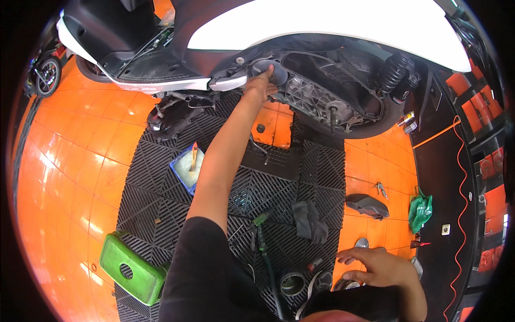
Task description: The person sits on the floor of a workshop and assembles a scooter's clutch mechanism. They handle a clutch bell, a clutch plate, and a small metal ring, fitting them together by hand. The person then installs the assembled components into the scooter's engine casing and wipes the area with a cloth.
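A white and black scooter (300, 24) stands across the top, its transmission case (314, 99) uncovered on the near side. My left arm reaches up to it. At the front end of the case, my left hand (259, 87) grips a smooth grey metal pulley disc (279, 75), with the thumb on its face and the other fingers partly hidden. At the lower right, my right hand (378, 266) hovers with its fingers apart and nothing seen in them. Close under it lie round metal parts (348, 283), partly covered by the hand.
Black grid mats (155, 188) cover the orange tiles. On them lie a blue tray (179, 166) with a brush (193, 155), a dark cloth (310, 221), a green-ended air hose (263, 241) and a green plastic stool (129, 268). A black cover (367, 206) and green bag (420, 212) lie right.
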`<action>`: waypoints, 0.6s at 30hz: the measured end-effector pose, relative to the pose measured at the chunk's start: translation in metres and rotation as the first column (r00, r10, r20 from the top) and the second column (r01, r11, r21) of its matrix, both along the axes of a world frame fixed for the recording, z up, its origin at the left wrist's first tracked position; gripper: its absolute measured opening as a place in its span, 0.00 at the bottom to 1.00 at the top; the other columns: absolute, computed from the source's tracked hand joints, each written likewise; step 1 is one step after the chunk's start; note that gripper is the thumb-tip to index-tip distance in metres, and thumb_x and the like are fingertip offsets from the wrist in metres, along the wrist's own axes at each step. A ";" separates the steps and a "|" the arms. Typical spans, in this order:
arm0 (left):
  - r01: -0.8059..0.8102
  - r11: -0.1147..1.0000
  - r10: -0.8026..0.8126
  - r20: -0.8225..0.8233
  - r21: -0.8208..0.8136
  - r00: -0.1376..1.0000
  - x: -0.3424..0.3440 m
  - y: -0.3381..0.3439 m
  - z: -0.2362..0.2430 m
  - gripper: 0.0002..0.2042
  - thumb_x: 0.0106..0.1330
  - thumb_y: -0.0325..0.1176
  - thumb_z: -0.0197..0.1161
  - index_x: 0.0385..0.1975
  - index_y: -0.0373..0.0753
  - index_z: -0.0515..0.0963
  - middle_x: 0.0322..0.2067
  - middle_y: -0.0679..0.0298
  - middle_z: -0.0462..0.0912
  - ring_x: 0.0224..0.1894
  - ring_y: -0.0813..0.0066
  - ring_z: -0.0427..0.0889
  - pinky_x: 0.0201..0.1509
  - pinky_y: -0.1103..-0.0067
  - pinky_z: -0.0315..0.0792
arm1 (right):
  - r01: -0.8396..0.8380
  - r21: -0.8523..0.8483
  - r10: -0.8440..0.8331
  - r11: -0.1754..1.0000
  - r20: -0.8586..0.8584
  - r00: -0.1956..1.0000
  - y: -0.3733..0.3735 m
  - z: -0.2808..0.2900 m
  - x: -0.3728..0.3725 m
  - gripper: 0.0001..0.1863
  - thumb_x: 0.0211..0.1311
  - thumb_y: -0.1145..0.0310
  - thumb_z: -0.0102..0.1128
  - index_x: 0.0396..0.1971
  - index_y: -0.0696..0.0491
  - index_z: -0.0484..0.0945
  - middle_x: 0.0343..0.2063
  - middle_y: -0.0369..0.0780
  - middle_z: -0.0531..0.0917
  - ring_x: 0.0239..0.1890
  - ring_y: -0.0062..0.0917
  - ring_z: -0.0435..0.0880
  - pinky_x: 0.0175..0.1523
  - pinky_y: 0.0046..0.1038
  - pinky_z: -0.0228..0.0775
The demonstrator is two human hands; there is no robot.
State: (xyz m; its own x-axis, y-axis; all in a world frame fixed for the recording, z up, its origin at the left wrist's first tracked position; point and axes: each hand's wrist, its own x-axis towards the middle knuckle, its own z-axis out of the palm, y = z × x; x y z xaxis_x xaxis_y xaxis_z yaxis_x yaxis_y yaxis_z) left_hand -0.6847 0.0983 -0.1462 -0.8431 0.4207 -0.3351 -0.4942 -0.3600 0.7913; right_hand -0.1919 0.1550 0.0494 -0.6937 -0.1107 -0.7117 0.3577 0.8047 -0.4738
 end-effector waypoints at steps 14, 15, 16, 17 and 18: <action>0.390 0.917 -0.399 -0.157 -0.087 0.903 0.013 -0.005 0.002 0.29 0.73 0.50 0.38 0.61 0.29 0.59 0.57 0.48 0.71 0.58 0.56 0.73 0.62 0.66 0.69 | 0.078 0.045 -0.077 0.996 -0.011 0.997 0.003 -0.020 0.024 0.25 0.60 0.60 0.61 0.54 0.56 0.69 0.44 0.48 0.79 0.43 0.38 0.81 0.48 0.34 0.73; 0.383 0.923 -0.376 -0.120 0.036 0.919 -0.004 -0.015 -0.016 0.29 0.74 0.49 0.37 0.61 0.27 0.58 0.59 0.48 0.69 0.59 0.57 0.71 0.60 0.69 0.71 | 0.111 -0.004 -0.111 0.994 -0.012 0.994 0.001 -0.024 0.022 0.24 0.61 0.59 0.61 0.53 0.55 0.69 0.44 0.47 0.79 0.41 0.36 0.81 0.46 0.33 0.73; 0.362 0.932 -0.359 -0.173 -0.016 0.917 -0.005 -0.015 -0.016 0.23 0.75 0.45 0.37 0.60 0.32 0.59 0.52 0.49 0.74 0.51 0.61 0.77 0.48 0.74 0.78 | 0.132 0.004 -0.133 0.991 0.049 0.990 0.000 -0.023 0.020 0.24 0.61 0.59 0.60 0.53 0.54 0.69 0.44 0.46 0.79 0.42 0.36 0.81 0.47 0.33 0.72; 0.261 0.961 -0.260 0.017 -0.092 0.965 -0.001 -0.012 -0.006 0.15 0.73 0.43 0.40 0.44 0.42 0.71 0.41 0.66 0.81 0.38 0.74 0.78 0.35 0.81 0.70 | 0.119 0.018 -0.120 0.993 0.050 0.992 0.004 -0.031 0.025 0.23 0.61 0.59 0.60 0.53 0.54 0.69 0.44 0.45 0.79 0.44 0.36 0.80 0.49 0.33 0.72; 0.237 0.968 -0.242 -0.062 -0.083 0.968 -0.012 -0.021 -0.020 0.18 0.72 0.47 0.37 0.42 0.42 0.71 0.40 0.64 0.83 0.40 0.68 0.80 0.38 0.76 0.73 | 0.074 0.060 -0.079 0.995 0.096 0.992 0.004 -0.036 0.023 0.23 0.61 0.59 0.59 0.53 0.53 0.69 0.44 0.45 0.79 0.45 0.37 0.79 0.50 0.34 0.71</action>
State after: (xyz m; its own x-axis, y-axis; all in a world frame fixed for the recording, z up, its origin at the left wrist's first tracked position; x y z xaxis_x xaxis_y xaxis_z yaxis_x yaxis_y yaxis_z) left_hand -0.6968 0.0769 -0.1662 -0.7436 0.5894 -0.3158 -0.5003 -0.1771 0.8475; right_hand -0.1693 0.1590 0.0138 -0.6251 -0.0180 -0.7803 0.4618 0.7975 -0.3883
